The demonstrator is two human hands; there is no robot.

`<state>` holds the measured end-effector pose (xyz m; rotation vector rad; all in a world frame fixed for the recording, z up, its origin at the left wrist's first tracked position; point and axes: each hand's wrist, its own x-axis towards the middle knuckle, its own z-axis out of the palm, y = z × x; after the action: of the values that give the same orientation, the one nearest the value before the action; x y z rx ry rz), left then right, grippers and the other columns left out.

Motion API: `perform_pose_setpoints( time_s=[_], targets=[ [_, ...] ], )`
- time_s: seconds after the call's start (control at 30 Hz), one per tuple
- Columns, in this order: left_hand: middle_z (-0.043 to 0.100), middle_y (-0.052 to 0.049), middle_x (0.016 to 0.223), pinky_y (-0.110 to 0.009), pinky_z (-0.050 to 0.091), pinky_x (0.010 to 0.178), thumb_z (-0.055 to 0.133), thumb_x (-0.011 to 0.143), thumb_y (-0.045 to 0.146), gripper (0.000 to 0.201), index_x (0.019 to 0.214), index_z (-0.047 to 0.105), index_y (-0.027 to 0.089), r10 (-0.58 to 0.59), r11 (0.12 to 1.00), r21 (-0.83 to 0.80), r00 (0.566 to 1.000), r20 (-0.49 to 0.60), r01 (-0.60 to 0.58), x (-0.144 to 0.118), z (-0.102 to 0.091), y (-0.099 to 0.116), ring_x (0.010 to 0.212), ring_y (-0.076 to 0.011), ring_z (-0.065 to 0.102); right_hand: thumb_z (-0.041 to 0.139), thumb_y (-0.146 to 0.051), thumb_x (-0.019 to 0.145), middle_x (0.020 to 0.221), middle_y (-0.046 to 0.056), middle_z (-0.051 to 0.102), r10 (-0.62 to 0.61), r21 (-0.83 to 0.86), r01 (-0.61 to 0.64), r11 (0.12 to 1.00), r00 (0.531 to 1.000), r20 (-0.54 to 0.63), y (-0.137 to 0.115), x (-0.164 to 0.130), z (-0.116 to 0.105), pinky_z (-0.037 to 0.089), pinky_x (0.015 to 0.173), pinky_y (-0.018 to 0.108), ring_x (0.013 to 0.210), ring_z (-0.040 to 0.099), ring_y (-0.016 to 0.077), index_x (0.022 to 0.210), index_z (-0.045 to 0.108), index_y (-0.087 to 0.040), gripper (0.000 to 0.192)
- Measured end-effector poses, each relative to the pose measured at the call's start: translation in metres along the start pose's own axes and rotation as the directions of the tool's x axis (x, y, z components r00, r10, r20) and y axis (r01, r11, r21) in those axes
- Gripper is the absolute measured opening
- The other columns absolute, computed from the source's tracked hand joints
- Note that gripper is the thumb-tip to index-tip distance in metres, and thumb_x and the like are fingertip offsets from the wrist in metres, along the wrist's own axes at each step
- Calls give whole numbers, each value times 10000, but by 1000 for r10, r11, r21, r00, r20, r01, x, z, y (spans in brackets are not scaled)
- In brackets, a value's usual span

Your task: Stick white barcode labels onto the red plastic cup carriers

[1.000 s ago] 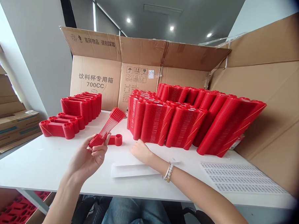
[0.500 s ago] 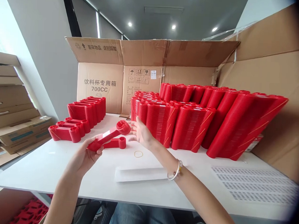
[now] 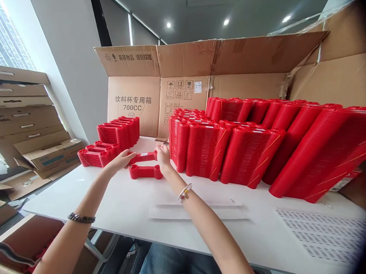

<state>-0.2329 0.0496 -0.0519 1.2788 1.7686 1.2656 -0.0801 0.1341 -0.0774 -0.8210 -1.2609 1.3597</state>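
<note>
Both of my hands are at a red plastic piece (image 3: 143, 156) with round ends, a flat bar between them and a small white label on top. My left hand (image 3: 121, 160) grips its left end. My right hand (image 3: 163, 154) is closed around its right end; the fingertips are partly hidden. Just below it on the table lies a similar red piece (image 3: 146, 172), apart from my fingers. To the left stand short stacks of red pieces (image 3: 118, 135). Tall red stacks (image 3: 205, 150) with elastic bands across some of them rise right of my right hand.
White paper strips (image 3: 198, 212) lie on the white table (image 3: 113, 206), partly under my right forearm. A sheet of printed labels (image 3: 321, 234) is at the right. Cardboard (image 3: 186, 64) walls the back. Boxes (image 3: 23, 114) are piled at the left, and an open carton (image 3: 11, 236) stands below.
My right hand has closed on the red piece's right end. Both hands have moved the piece away from me, toward the short stacks. The loose band on the table no longer shows. The view has shifted.
</note>
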Motion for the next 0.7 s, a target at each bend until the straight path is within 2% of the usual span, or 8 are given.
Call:
perform_pose_setpoints(
  time_s=[0.07, 0.17, 0.27, 0.37, 0.47, 0.57, 0.7],
  targets=[
    [551, 24, 592, -268, 360, 539, 687, 750, 393, 239, 744, 573, 183, 39, 989, 147, 999, -27, -34, 8, 3, -5, 531, -157, 513, 595, -349, 949, 1262, 92, 600, 43, -14, -43, 999, 998, -52, 12, 0, -1, 540, 907, 449, 1077, 622, 229, 1235, 580, -176, 334],
    [605, -5, 670, -288, 381, 599, 627, 796, 437, 250, 727, 548, 210, 110, 943, 317, 994, -12, -101, 13, 8, -8, 638, -205, 571, 592, -351, 951, 1245, 89, 610, 75, -18, -77, 997, 993, -93, 20, -2, -3, 543, 901, 443, 1064, 627, 224, 1222, 587, -174, 323],
    [653, -38, 755, -311, 413, 637, 592, 806, 522, 307, 756, 540, 224, 161, 892, 421, 986, 42, -163, 7, 8, -6, 707, -246, 611, 594, -352, 950, 1223, 86, 620, 70, -15, -72, 997, 993, -92, 18, -7, -6, 547, 890, 436, 1048, 633, 220, 1208, 593, -168, 317],
    [691, -74, 939, -325, 447, 701, 694, 709, 552, 373, 826, 544, 230, 218, 843, 484, 972, 92, -235, -7, 3, -4, 857, -288, 633, 589, -356, 953, 1196, 82, 631, 57, -9, -58, 998, 995, -77, 11, -15, -6, 552, 876, 425, 1023, 641, 211, 1188, 600, -163, 304],
    [692, -97, 1034, -337, 462, 746, 722, 700, 504, 371, 887, 553, 233, 301, 723, 616, 945, 126, -312, -17, -5, -2, 959, -318, 629, 583, -354, 958, 1147, 74, 648, 50, -2, -50, 999, 998, -39, 4, -22, -3, 562, 845, 400, 979, 652, 195, 1154, 611, -155, 280],
    [702, -94, 1027, -323, 456, 730, 688, 753, 458, 297, 901, 563, 232, 341, 626, 707, 931, 130, -329, -12, -15, 0, 945, -314, 641, 585, -339, 959, 1076, 59, 662, 71, -8, -71, 997, 997, 33, -2, -18, 2, 578, 772, 353, 894, 663, 169, 1132, 614, -149, 259],
    [692, -60, 860, -292, 410, 629, 680, 762, 427, 249, 844, 547, 234, 316, 614, 732, 942, 118, -297, 8, -27, 0, 799, -284, 643, 590, -341, 956, 1088, 62, 657, 125, -65, -118, 991, 984, 124, -7, 2, 11, 582, 756, 349, 885, 664, 169, 1154, 606, -148, 276]
  ],
)
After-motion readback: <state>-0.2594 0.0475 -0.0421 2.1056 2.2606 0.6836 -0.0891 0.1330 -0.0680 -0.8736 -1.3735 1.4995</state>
